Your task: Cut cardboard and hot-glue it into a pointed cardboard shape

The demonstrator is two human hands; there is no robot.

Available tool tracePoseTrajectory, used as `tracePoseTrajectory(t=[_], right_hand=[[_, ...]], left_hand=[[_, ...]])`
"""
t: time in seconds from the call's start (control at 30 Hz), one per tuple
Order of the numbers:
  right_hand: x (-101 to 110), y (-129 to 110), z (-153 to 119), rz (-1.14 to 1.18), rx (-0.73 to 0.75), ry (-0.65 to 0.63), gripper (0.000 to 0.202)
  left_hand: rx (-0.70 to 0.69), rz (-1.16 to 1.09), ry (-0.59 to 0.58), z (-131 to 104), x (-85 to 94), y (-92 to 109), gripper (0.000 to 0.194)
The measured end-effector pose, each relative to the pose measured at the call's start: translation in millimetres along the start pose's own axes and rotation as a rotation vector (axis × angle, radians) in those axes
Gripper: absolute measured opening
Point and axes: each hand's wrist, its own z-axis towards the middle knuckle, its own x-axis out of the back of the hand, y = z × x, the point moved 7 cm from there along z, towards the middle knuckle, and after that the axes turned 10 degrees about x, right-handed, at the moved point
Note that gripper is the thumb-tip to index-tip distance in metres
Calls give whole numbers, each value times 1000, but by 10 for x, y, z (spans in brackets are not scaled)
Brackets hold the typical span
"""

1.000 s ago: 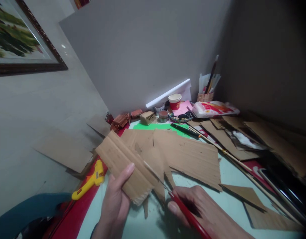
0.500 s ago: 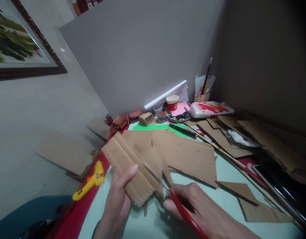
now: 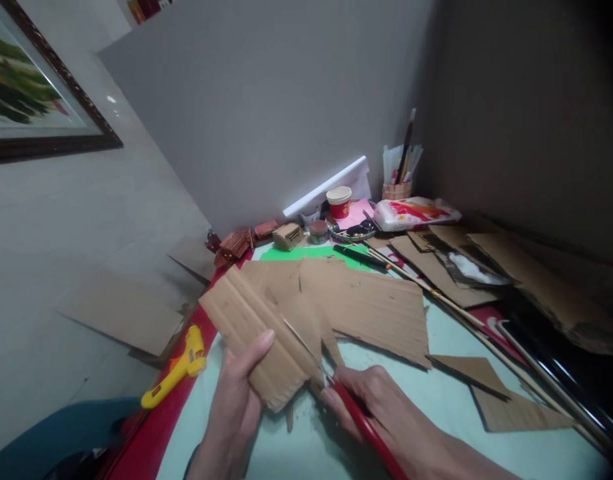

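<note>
A ridged piece of cardboard (image 3: 254, 333) is tilted up in my left hand (image 3: 239, 393), the thumb on its face and the other fingers behind it. My right hand (image 3: 371, 407) is closed round red-handled scissors (image 3: 364, 423), whose metal blades point up and left along the right edge of the piece. Behind the blades lie larger cardboard sheets (image 3: 381, 307) on the pale green table surface. Small dark scraps lie beneath the held piece.
A yellow glue gun (image 3: 181, 367) rests at the left edge. Cardboard pieces (image 3: 521, 407), long sticks (image 3: 456, 310) and a black object lie right. At the back stand a paper cup (image 3: 339, 202) and a pen holder (image 3: 396, 190).
The view has shifted slightly, so the background sits further left and the table's right side a little higher. The scissors and my right hand have moved slightly left against the cardboard piece.
</note>
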Motion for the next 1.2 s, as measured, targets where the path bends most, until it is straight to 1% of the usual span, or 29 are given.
tracePoseTrajectory(t=[0.1,0.2,0.23,0.37,0.43,0.53,0.67,0.83,0.97,1.1,1.2], right_hand=[[-35,41,26,28,18,9,44],[-29,32,20,43,10,1,45],[-11,17,15,42,-3,4,46],[76,-91,-11,36,-68,-17,46],[98,-141,-28,32,-77,-36,44],[95,-158,-44,35,-54,-23,45],[43,-96,-24,-9,-5,33,47],[-23,-19,25,-5,-1,46,54],[-11,-8,13,-13,7,57,51],[-6,-40,-19,-15,4,33,45],[-12,-82,-32,-4,-27,-20,45]], left_hand=[[-4,15,-8,28,15,11,60],[22,36,-5,48,44,-8,65],[38,41,-19,47,39,-22,67],[88,60,-140,0,-58,-79,74],[90,72,-157,-24,-84,-91,78],[72,76,-155,-32,-90,-86,80],[66,89,-137,-18,-71,-86,80],[66,100,-103,-23,-53,-86,76],[89,84,-107,-11,-47,-70,69],[68,59,-58,4,-1,-4,60],[34,73,-49,-17,-7,23,61]])
